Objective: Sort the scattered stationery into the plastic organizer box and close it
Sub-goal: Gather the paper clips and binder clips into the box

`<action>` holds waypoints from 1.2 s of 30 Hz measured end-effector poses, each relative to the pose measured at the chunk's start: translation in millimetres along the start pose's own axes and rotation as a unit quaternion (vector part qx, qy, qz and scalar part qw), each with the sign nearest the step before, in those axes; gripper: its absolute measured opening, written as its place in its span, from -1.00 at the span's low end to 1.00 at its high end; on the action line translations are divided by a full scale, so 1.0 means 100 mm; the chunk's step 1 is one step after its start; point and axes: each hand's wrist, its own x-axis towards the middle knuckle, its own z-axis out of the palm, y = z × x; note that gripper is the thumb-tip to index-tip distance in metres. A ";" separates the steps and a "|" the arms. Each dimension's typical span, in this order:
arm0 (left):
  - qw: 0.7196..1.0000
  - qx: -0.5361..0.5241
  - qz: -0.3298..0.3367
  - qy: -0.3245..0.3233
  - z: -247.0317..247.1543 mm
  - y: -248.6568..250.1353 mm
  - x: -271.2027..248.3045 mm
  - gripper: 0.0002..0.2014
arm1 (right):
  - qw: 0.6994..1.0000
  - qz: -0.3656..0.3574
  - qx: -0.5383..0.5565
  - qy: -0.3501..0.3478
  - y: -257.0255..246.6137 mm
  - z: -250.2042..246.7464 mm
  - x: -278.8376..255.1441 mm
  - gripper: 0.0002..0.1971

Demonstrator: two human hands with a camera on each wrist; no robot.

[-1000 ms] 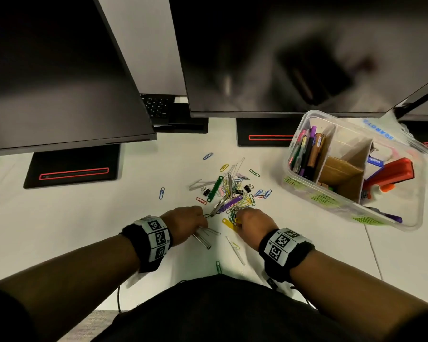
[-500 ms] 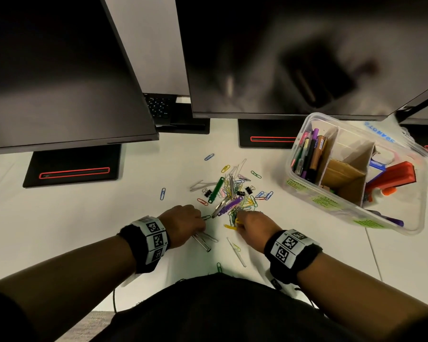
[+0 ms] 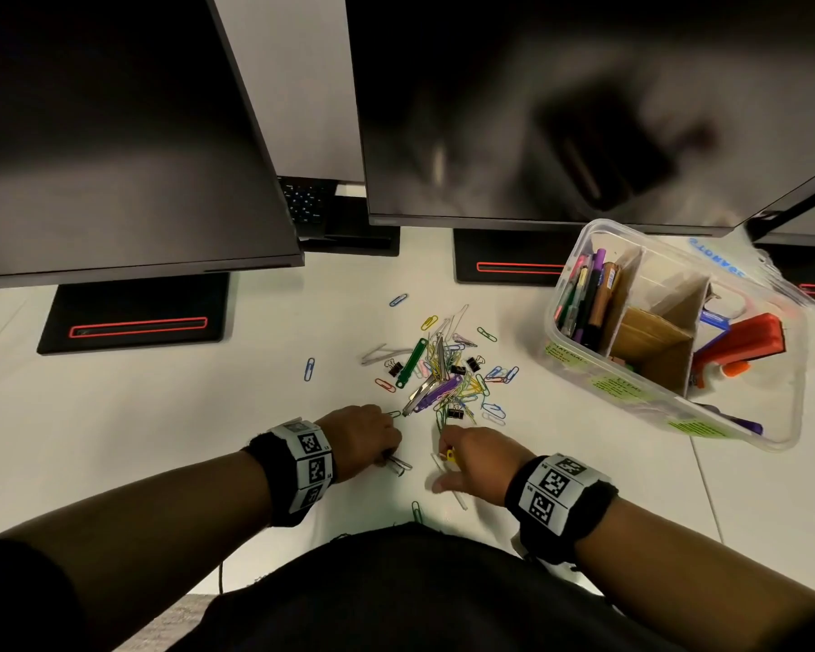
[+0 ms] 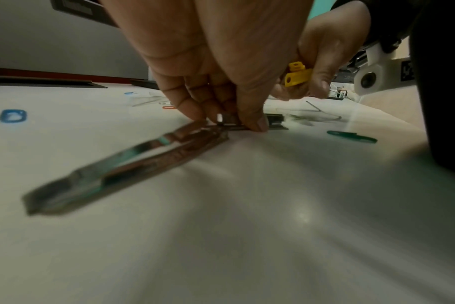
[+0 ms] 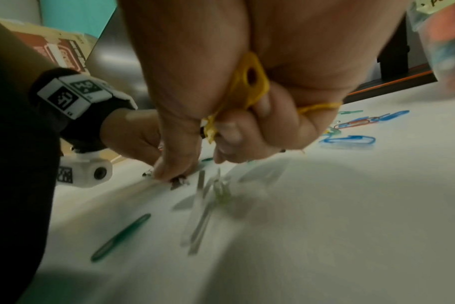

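- White desk [image 3: 161, 416] under dark monitors [image 3: 114, 134]; everything below placed relative to the clip pile [image 3: 443, 374] at desk centre.
- Plastic organizer box [image 3: 772, 444] right of pile, well apart, lid off; pens, cardboard dividers, orange item inside.
- Pile: coloured paper clips, black binder clips, green fastener strip [image 3: 411, 356], purple strip [image 3: 441, 390], long axes running roughly away from body.
- Left hand [image 3: 363, 440] just near-left of pile, fingertips [image 4: 257, 123] pinched together on a small dark clip-like piece at the desk; exact item unclear, blurred.
- Metal fastener strip [image 4: 122, 164] lying flat, one end touching left fingertips, long axis running back toward the wrist.
- Right hand [image 3: 481, 463] just near-right of pile, fingers curled, clamped on yellow plastic fastener [image 5: 249, 82] plus a yellow paper clip [image 5: 322, 107].
- Clear/silver strips [image 5: 205, 207] on desk under right hand, not gripped.
- Green paper clip [image 3: 416, 510] alone, nearest body, on the near side of pile.
- Judgement: still gathering; right hand nearer box, so likely the carrying hand; box lies up-right from both fists, pile between.
- Risk: thin flat pieces hard to lift off a smooth top.
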 end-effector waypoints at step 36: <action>0.879 -0.308 -0.331 0.151 -0.60 -0.46 0.37 -0.73 | 0.982 0.134 0.041 0.130 -0.11 -0.67 0.75 -0.70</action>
